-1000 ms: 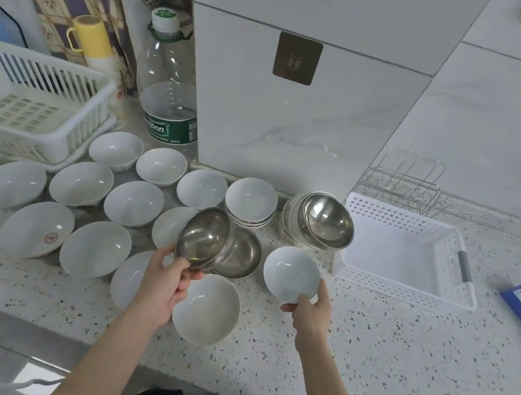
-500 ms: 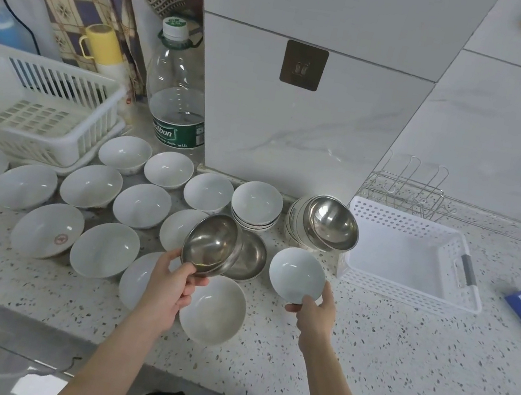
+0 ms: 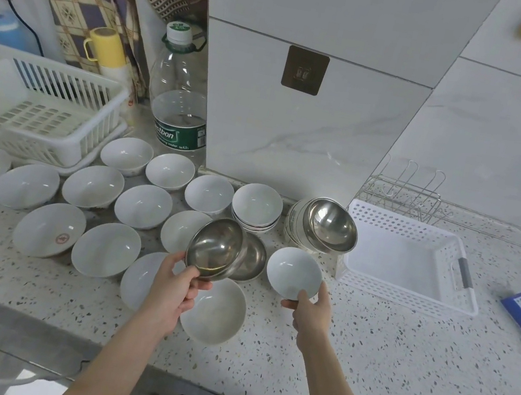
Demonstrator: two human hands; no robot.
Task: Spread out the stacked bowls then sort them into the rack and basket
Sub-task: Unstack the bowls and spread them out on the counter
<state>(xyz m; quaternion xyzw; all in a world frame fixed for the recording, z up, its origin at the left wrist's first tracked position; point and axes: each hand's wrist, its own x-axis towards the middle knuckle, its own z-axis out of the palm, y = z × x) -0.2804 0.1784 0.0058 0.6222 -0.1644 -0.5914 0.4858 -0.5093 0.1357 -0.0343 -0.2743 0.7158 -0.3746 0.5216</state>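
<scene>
Near the table's front edge, my left hand (image 3: 179,282) grips a steel bowl (image 3: 215,248), my right hand (image 3: 310,312) a white bowl (image 3: 294,272), nearer the basket (image 3: 409,295).

Thirteen single white bowls (image 3: 105,253) show, twelve on the counter and one in a hand. One short stack of white bowls (image 3: 256,208) stands far. Steel bowls (image 3: 215,248) number three separate, plus a tilted stack whose count is unclear. Two white baskets (image 3: 412,259).

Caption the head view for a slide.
Left hand holds a steel bowl, right hand a white bowl, above bowls spread on the counter.
</scene>
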